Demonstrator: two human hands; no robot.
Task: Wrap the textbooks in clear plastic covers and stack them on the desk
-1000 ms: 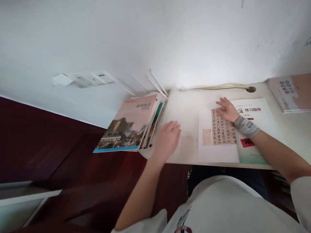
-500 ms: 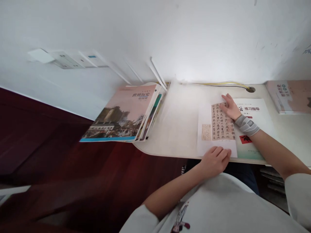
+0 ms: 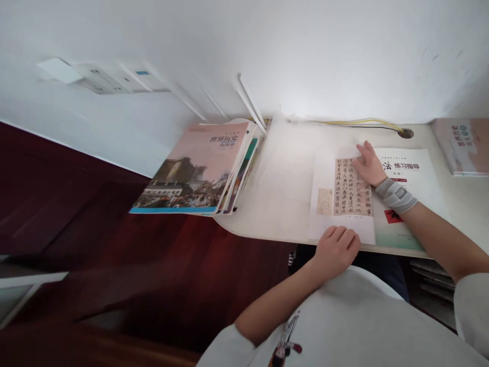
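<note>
A calligraphy workbook lies on the white desk, its titled cover on the right. To the left is a white panel printed with columns of brushed characters; I cannot tell if it is its back cover or a page. My right hand, with a grey wrist wrap, rests across the upper part where panel and cover meet, fingers apart. At the panel's lower edge, by the desk's front, my left hand has its fingers curled together over the workbook. Its thumb is hidden.
A stack of books topped by a pink history atlas overhangs the desk's left end. Another pink book lies at the far right. Yellow and black cables run along the wall into a desk hole. Wall sockets are at upper left.
The view has shifted slightly, so the desk and books sit a little higher and mostly farther right. Both hands keep their places on the workbook.
</note>
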